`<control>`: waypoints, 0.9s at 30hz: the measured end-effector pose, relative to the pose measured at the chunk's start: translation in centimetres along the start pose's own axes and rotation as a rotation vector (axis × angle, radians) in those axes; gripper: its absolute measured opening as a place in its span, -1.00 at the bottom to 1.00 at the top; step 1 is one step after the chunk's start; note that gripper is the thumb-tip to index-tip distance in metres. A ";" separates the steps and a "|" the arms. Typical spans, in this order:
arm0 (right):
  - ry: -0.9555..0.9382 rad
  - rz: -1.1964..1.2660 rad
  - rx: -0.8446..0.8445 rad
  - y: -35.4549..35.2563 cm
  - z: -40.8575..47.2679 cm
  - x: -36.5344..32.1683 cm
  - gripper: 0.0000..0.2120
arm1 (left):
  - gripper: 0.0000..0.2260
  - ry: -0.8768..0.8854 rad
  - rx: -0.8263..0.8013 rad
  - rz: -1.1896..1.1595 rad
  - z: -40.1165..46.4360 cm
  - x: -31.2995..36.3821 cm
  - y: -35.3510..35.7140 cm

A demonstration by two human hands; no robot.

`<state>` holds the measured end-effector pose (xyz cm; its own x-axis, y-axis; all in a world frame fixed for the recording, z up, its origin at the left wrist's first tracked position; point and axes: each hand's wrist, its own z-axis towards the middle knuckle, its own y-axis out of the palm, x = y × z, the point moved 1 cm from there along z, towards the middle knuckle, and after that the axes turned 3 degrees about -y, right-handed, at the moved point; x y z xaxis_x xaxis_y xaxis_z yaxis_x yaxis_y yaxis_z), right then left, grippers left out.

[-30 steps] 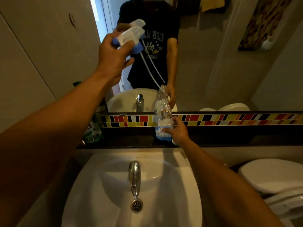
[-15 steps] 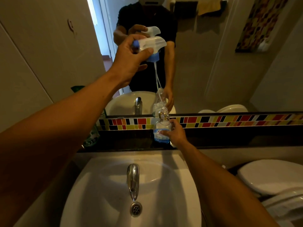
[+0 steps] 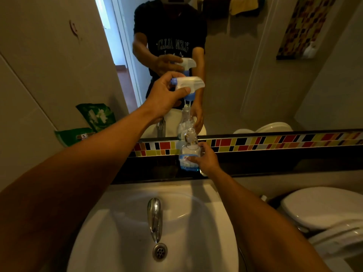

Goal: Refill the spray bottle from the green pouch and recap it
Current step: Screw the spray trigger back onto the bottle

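A clear spray bottle [image 3: 189, 154] with a blue label stands uncapped on the dark ledge behind the basin, and my right hand [image 3: 206, 160] grips its lower body. My left hand [image 3: 164, 95] holds the white and blue trigger spray head [image 3: 187, 85] above the bottle's open neck, its thin dip tube hanging down toward the mouth. The green pouch [image 3: 73, 135] leans at the left end of the ledge against the wall, partly hidden by my left forearm. A mirror repeats the bottle, spray head and pouch.
A white basin [image 3: 121, 222] with a chrome tap [image 3: 155, 216] and drain lies below the ledge. A white toilet with closed lid [image 3: 322, 207] stands at the right. A coloured tile strip [image 3: 275, 140] runs under the mirror.
My left hand has carried the spray head rightward and down, from high at the left to just above the bottle's neck. My right hand has stayed on the bottle.
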<state>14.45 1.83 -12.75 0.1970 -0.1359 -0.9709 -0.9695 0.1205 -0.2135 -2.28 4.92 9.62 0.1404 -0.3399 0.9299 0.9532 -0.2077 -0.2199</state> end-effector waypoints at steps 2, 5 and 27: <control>0.001 0.007 -0.011 -0.1 0.1 0.1 -0.48 | -0.68 -0.063 -0.021 -0.023 -0.2 -1.7 0.7; -0.008 0.021 -0.025 -0.2 0.3 0.3 -0.50 | -0.66 -0.166 -0.034 -0.030 -0.6 -4.2 1.6; -0.077 0.216 -0.169 -1.7 1.3 -0.5 -0.50 | -0.47 -0.309 0.073 -0.247 -1.6 -12.1 3.4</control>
<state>16.20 3.01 -12.02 -0.0129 -0.0486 -0.9987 -0.9995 -0.0277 0.0143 -1.23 6.83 -2.85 -0.0322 0.0059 0.9995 0.9832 -0.1793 0.0328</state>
